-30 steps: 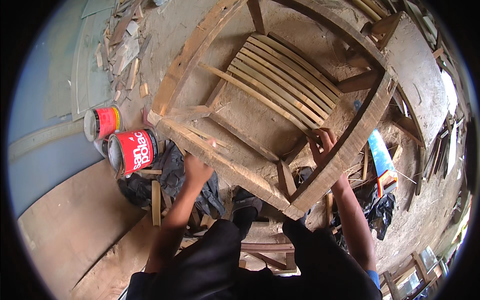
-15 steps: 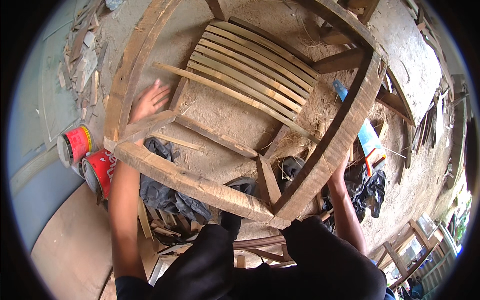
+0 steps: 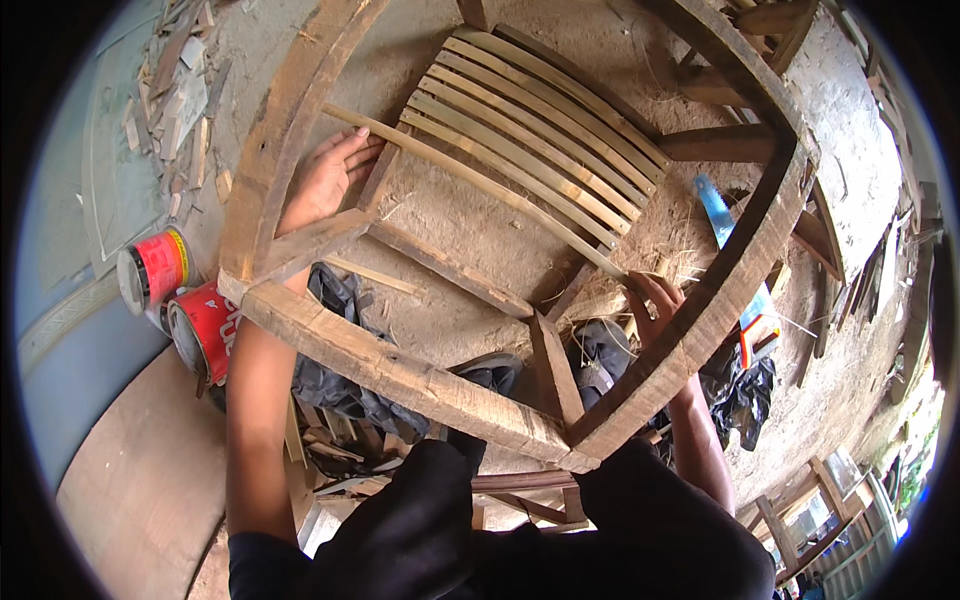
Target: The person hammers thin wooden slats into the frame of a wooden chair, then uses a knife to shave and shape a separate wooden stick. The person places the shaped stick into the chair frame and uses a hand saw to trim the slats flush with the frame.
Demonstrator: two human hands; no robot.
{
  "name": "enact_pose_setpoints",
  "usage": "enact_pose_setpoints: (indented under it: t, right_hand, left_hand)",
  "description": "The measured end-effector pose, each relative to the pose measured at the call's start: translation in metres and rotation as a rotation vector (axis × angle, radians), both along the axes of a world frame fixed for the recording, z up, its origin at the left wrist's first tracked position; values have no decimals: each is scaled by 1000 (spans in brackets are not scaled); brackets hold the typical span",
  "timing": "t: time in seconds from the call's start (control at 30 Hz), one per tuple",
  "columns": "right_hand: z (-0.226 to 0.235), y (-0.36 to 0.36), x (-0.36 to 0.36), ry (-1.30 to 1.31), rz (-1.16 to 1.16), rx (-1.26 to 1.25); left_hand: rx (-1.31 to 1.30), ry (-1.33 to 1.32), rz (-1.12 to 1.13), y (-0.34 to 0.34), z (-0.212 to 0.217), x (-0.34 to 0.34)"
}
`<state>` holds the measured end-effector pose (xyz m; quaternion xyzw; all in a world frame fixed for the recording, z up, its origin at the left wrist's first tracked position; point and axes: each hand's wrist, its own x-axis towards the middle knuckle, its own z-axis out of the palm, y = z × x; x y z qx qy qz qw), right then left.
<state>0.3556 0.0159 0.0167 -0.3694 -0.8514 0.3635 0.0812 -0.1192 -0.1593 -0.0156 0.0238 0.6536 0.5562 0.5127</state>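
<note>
A wooden chair frame [image 3: 400, 380] of rough, thick timber surrounds my hands. Several thin slats [image 3: 530, 130] lie side by side across its far part. Nearer to me, one loose wooden slat [image 3: 475, 180] crosses the frame, slightly bowed. My left hand [image 3: 332, 180] reaches up inside the left side; its fingers are stretched out, and a fingertip touches the loose slat near its left end. At the other end, the fingers of my right hand [image 3: 655, 305] close on the slat's tip beside the right-hand beam. That beam hides part of my right wrist.
A hand saw [image 3: 717, 212] with a blue blade lies beyond the right beam, near black plastic [image 3: 745, 395]. Two red cans [image 3: 205, 325] stand at the left. Wood scraps [image 3: 180, 110] lie along the wall. Another wooden frame [image 3: 810, 515] is at lower right.
My left hand has moved up to the loose slat. My right hand has come from behind the right beam to the slat's right end, which has shifted slightly left. The view has shifted.
</note>
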Motion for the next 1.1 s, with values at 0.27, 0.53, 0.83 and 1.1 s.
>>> enact_pose_setpoints:
  t: [0.27,0.53,0.83,1.1]
  right_hand:
    - [7,3,-45,14,-70,127]
    - [-4,2,-27,29,-178,135]
    - [-12,-7,-44,272,-470,-643]
    - [-21,-12,-46,377,-564,-787]
  left_hand:
    - [-50,117,-25,17,11,15]
    - [-35,152,65,12,0,8]
    - [-12,174,138,13,-5,5]
    - [-11,183,80,16,-4,10]
